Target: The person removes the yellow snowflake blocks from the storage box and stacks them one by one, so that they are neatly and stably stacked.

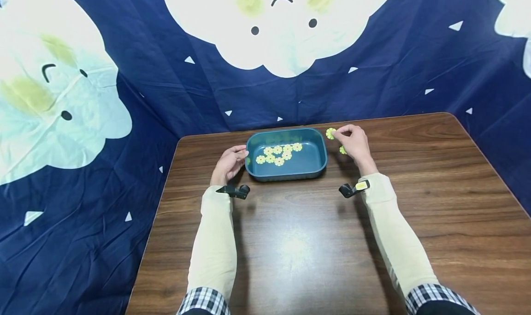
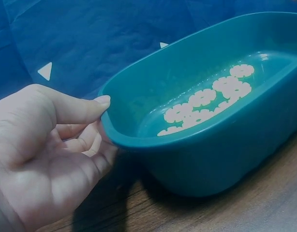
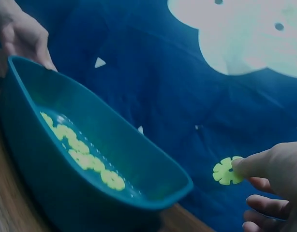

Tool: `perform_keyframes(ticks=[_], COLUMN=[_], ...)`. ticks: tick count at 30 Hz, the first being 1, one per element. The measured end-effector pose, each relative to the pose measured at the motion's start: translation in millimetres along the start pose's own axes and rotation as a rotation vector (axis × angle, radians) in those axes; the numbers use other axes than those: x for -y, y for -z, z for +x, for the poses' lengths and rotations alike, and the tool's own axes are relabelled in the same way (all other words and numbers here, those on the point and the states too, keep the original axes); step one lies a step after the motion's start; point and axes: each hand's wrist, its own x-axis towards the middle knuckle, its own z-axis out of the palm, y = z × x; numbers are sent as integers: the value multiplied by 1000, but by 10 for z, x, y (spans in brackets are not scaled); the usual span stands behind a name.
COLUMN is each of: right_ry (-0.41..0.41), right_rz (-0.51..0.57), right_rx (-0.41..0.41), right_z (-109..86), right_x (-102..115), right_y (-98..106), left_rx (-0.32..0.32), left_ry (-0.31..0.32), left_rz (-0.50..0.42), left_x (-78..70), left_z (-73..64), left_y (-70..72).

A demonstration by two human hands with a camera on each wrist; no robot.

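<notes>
A teal oval-cornered plastic basin (image 1: 286,175) stands on the table with several yellow flower-shaped discs (image 1: 279,161) lying flat on its floor. My left hand (image 1: 230,163) grips the basin's left end, thumb over the rim and fingers beneath it on the outside, as the left wrist view shows. Right of the basin, my right hand (image 1: 353,143) pinches one yellow flower-shaped disc (image 3: 228,171) between thumb and fingertips, held beyond the basin's right end. Another yellow flower disc (image 1: 342,150) lies on the table beside that hand, partly covered by it.
The brown wood-grain table (image 1: 290,241) extends toward me and to the right. A dark blue cloth (image 1: 265,93) with white clouds hangs right behind the table's back edge and along the left side. Small black cameras (image 1: 238,192) sit on both wrists, below the basin in the head view.
</notes>
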Motion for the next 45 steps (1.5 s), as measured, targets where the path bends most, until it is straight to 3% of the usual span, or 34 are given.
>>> perform_keyframes(ticks=[9,19,45], right_ry=[-111,-202,-95], right_rz=[-6,-35,-299], right_rx=[-34,-6,-48], right_z=[32,39,91], right_x=[-317,-527,-674], right_y=[73,81,2], left_rx=[1,6,16], left_ry=[2,-1,-23], left_rz=[18,21,6], left_x=[-1,-11,18], left_z=[-8,-8,-13], left_y=[-9,-2,2])
